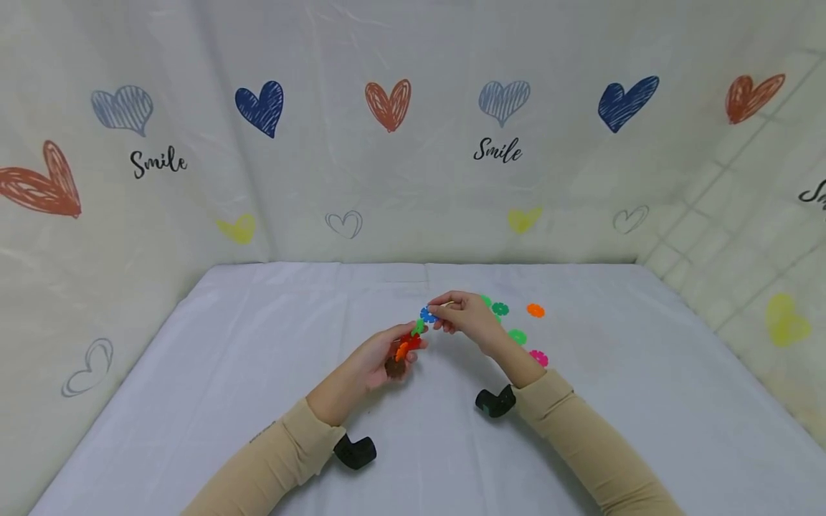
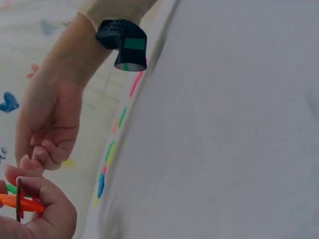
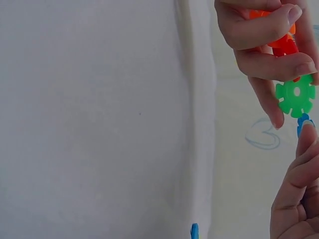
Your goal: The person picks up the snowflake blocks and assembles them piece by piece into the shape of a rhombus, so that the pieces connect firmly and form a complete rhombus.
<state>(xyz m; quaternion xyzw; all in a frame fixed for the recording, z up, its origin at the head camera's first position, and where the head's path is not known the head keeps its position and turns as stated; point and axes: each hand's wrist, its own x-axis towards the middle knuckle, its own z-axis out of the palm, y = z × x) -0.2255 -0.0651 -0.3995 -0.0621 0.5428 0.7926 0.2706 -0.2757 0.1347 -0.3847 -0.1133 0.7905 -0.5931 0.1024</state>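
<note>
Over the middle of the table my left hand [image 1: 377, 360] grips a short chain of notched interlocking discs. In it are a brown disc [image 1: 395, 368], an orange disc [image 1: 402, 351], a red disc [image 1: 414, 343] and a green disc [image 3: 295, 94], which sticks out past the fingertips. My right hand [image 1: 470, 315] pinches a blue interlocking disc [image 1: 426, 314] between thumb and fingers. In the right wrist view the blue disc meets the lower edge of the green one, its far side covered by the right fingertips.
Loose discs lie on the white cloth-covered table [image 1: 193, 401] beyond and right of my right hand, among them an orange disc [image 1: 535, 310], a dark green disc [image 1: 500, 309], a light green disc [image 1: 518, 336] and a pink disc [image 1: 538, 357]. A heart-printed curtain [image 1: 426, 186] hangs behind.
</note>
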